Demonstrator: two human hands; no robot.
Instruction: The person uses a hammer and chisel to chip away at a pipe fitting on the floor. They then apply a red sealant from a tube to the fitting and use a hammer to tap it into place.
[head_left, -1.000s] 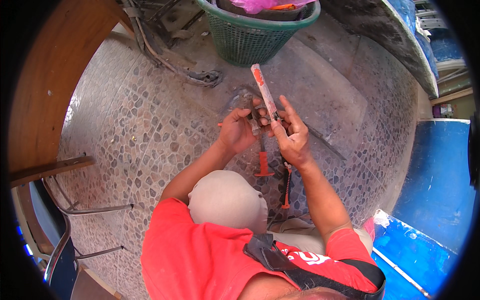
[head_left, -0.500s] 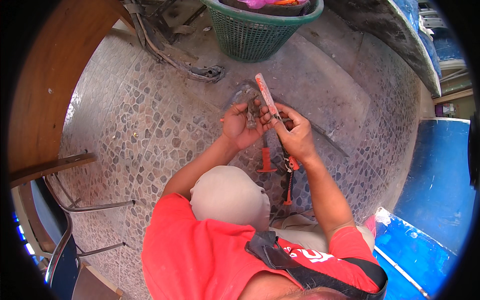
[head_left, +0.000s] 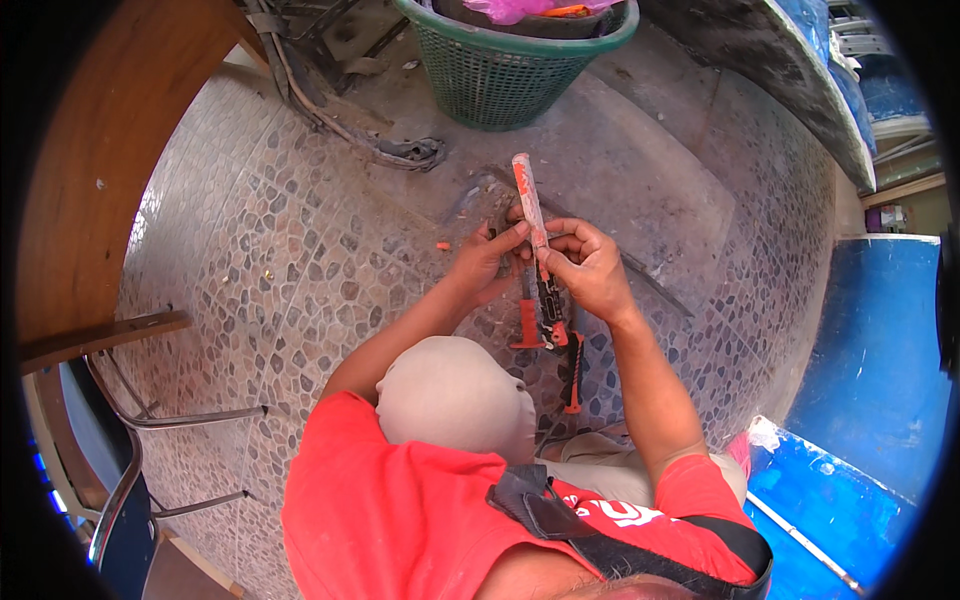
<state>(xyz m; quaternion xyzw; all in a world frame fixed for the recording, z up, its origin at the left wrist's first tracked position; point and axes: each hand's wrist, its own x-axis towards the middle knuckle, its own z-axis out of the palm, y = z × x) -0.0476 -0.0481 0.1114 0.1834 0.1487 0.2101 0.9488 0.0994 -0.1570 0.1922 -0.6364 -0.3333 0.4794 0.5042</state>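
Between my hands, nearly upright in the picture, is a long narrow tool [head_left: 530,190] with worn orange-red paint smeared white and a black lower part; its exact kind is unclear. My right hand [head_left: 592,272] pinches it near its middle, thumb in front. My left hand [head_left: 487,258] is closed at its other side, thumb against the tool, most fingers hidden. On the floor just below are a chisel [head_left: 528,322] with an orange guarded handle and a black-and-orange handled tool [head_left: 573,375]. A small orange piece [head_left: 442,246] lies left of my left hand.
A green mesh basket [head_left: 500,85] stands ahead, with a pink bag inside. Dirty cables [head_left: 400,152] lie to its left. A dark thin strip [head_left: 655,284] is on the floor right of my hands. Chair legs [head_left: 200,415] stand at left, blue panels [head_left: 865,360] at right.
My left hand has turned over from palm-up and come against the tool; the greyish-brown lump in it is now hidden. The tool's lower end has swung left, more upright.
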